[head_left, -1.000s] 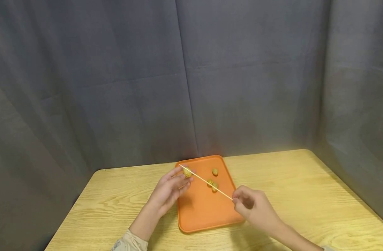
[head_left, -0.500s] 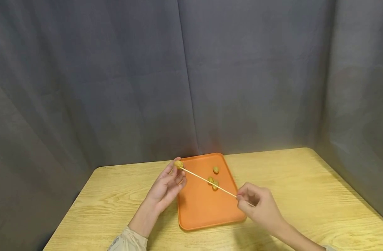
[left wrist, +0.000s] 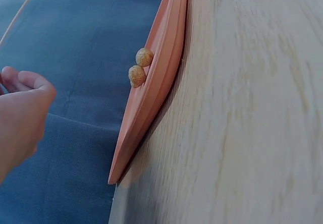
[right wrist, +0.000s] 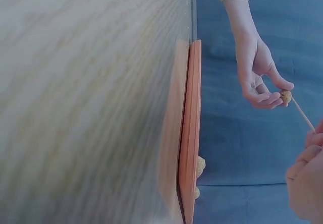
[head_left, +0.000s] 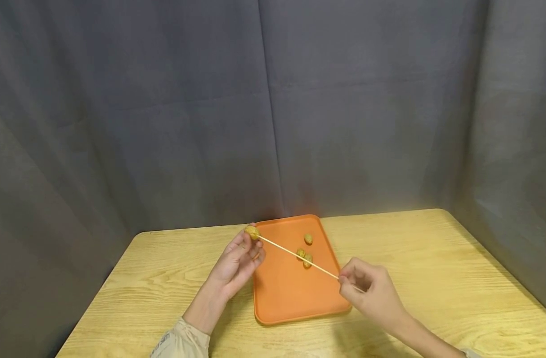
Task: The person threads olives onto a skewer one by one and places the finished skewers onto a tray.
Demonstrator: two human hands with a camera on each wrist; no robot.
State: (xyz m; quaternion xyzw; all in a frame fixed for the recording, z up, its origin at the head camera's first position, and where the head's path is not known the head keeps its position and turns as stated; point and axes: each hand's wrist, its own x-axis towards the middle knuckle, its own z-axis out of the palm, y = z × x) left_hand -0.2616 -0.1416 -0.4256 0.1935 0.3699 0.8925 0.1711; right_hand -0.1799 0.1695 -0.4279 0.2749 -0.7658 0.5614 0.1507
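Note:
Above the tray's far left corner, my left hand pinches a small golden-brown, rough-skinned ball between thumb and fingertips. My right hand holds a thin pale wooden skewer near its rear end, with thumb and forefinger. The skewer slants up leftward over the tray to the ball. In the right wrist view its far end meets the ball and the tip is hidden. Two similar balls lie side by side on the orange tray, with another single ball farther back.
The tray rests on a light wood-grain table, close to its back edge. Dark grey curtains hang behind the table and along both sides.
The skewer's far tip, earlier in view across the ball, is now hidden at the ball. My left hand and the ball have shifted slightly up and left; my right hand has moved a little right.

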